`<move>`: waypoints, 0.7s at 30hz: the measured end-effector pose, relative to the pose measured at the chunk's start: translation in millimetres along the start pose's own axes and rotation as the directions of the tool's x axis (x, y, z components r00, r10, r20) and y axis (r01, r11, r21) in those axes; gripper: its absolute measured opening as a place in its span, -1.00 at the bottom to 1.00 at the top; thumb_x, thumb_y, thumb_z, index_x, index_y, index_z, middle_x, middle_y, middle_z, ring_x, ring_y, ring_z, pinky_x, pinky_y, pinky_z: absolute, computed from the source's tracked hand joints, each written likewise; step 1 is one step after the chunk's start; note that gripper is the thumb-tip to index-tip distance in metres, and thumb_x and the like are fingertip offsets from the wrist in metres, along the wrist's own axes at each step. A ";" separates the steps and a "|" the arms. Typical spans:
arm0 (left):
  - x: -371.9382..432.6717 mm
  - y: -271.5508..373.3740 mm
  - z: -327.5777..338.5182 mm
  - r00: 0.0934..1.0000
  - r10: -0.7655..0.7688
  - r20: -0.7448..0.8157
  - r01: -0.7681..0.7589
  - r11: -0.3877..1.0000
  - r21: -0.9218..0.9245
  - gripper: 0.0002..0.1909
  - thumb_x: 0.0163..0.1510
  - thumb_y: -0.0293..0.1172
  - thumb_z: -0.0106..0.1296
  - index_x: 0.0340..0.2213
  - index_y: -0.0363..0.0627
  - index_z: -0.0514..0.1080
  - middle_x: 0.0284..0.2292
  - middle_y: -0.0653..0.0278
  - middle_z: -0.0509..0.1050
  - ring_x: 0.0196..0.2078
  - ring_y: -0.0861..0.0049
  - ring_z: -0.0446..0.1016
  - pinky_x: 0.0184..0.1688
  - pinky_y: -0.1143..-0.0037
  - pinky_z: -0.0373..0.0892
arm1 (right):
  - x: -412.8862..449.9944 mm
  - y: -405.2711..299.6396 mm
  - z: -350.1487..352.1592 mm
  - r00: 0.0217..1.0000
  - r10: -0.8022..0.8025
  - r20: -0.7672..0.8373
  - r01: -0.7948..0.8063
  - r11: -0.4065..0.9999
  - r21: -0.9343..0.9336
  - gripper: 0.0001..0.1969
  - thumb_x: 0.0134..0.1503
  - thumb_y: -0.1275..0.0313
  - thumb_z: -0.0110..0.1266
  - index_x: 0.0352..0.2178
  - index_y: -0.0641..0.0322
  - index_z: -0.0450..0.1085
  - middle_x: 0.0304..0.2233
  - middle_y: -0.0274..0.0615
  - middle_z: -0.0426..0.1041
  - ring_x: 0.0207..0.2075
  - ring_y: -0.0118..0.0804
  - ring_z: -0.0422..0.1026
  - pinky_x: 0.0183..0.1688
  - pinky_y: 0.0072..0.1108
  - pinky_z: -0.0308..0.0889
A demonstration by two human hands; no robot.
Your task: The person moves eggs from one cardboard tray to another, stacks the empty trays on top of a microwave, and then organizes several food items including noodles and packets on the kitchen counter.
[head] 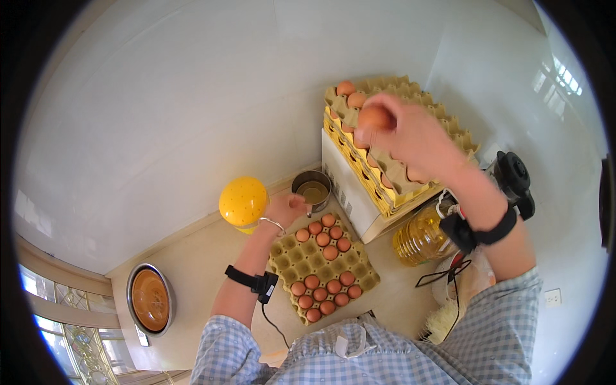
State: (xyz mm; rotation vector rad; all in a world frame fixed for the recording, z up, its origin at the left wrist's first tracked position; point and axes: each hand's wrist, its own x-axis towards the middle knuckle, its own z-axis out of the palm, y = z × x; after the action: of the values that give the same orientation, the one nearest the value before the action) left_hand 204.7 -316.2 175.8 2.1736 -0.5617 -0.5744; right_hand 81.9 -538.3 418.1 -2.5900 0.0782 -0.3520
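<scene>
My right hand (409, 132) grips a brown egg (374, 119) above the top cardboard egg tray (418, 91) of a stack. More brown eggs (345, 88) sit along that tray's left side. Lower left, my left hand (288, 209) is at the near side of a round metal pot (312, 177), between it and a yellow dome-shaped object (244, 199). Its fingers look bent and blurred; whether they hold anything is unclear. Below them a single egg tray (310, 262) rests on the countertop, with eggs at its far and near ends and bare cups between.
The tray stack stands on a white box (344, 192). To its right are a bottle of yellow oil (421, 236) and a black-lidded appliance (515, 173). A metal-rimmed brown bowl (150, 299) stands far left. Cables (274, 322) hang from both wrist straps.
</scene>
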 end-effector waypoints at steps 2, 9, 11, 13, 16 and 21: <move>15.3 -33.0 27.0 0.997 -0.035 0.073 0.015 0.968 0.252 -0.51 -0.18 -0.18 0.11 -0.19 -0.16 0.33 -0.30 0.06 0.40 -0.30 0.30 0.41 -0.22 0.43 0.32 | 32.5 17.8 -21.5 0.998 0.051 -0.028 -0.050 0.999 0.008 -0.52 -0.13 0.23 0.13 -0.22 0.32 0.25 -0.38 -0.10 0.37 -0.34 -0.30 0.35 -0.27 -0.52 0.28; 13.1 -93.0 101.2 0.998 0.064 -0.009 -0.049 0.844 0.534 -0.51 -0.19 -0.35 0.01 -0.12 -0.05 0.29 -0.19 0.01 0.29 -0.16 0.16 0.30 -0.12 0.33 0.26 | 114.5 98.2 -11.7 0.984 0.169 0.050 -0.165 0.983 -0.087 -0.47 -0.18 0.29 0.18 -0.19 0.35 0.19 -0.34 -0.10 0.35 -0.33 -0.30 0.35 -0.30 -0.52 0.30; 10.4 -80.3 106.5 0.990 -0.019 0.142 -0.070 0.801 0.594 -0.51 -0.13 -0.45 -0.02 -0.09 -0.07 0.22 -0.16 0.05 0.26 -0.09 0.12 0.24 -0.05 0.35 0.23 | 124.8 114.9 -10.6 0.967 0.226 0.119 -0.210 0.968 -0.137 -0.50 -0.21 0.37 0.19 -0.24 0.35 0.17 -0.38 -0.10 0.34 -0.37 -0.33 0.35 -0.37 -0.54 0.32; 11.3 -92.9 107.6 0.988 0.018 0.152 -0.107 0.788 0.606 -0.50 -0.13 -0.47 -0.02 -0.08 -0.10 0.20 -0.15 0.06 0.25 -0.08 0.13 0.24 -0.04 0.35 0.23 | 134.5 110.9 -9.7 0.961 0.239 0.137 -0.224 0.967 -0.118 -0.52 -0.24 0.42 0.20 -0.27 0.33 0.17 -0.41 -0.12 0.33 -0.41 -0.36 0.36 -0.43 -0.58 0.33; 20.5 -96.4 112.0 0.989 -0.007 0.151 -0.089 0.781 0.618 -0.51 -0.12 -0.47 -0.01 -0.09 -0.18 0.19 -0.14 0.05 0.23 -0.07 0.14 0.23 -0.03 0.36 0.22 | 149.1 120.3 -5.6 0.957 0.250 0.147 -0.232 0.964 -0.130 -0.52 -0.26 0.41 0.22 -0.29 0.32 0.19 -0.42 -0.14 0.34 -0.41 -0.35 0.36 -0.43 -0.57 0.33; 32.2 -121.2 120.1 0.983 -0.103 0.154 -0.052 0.642 0.765 -0.58 -0.09 -0.41 -0.08 -0.13 -0.24 0.25 -0.19 0.12 0.29 -0.09 0.20 0.20 -0.03 0.38 0.19 | 162.4 115.1 6.9 0.923 0.299 0.241 -0.213 0.920 -0.328 -0.53 -0.30 0.37 0.25 -0.32 0.32 0.26 -0.40 -0.09 0.39 -0.39 -0.30 0.37 -0.42 -0.51 0.32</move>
State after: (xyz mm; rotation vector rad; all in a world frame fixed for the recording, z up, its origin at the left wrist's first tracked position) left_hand 186.3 -334.6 4.1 2.9586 -1.0253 -0.6247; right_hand 241.9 -654.2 392.2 -2.8488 0.3953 0.1480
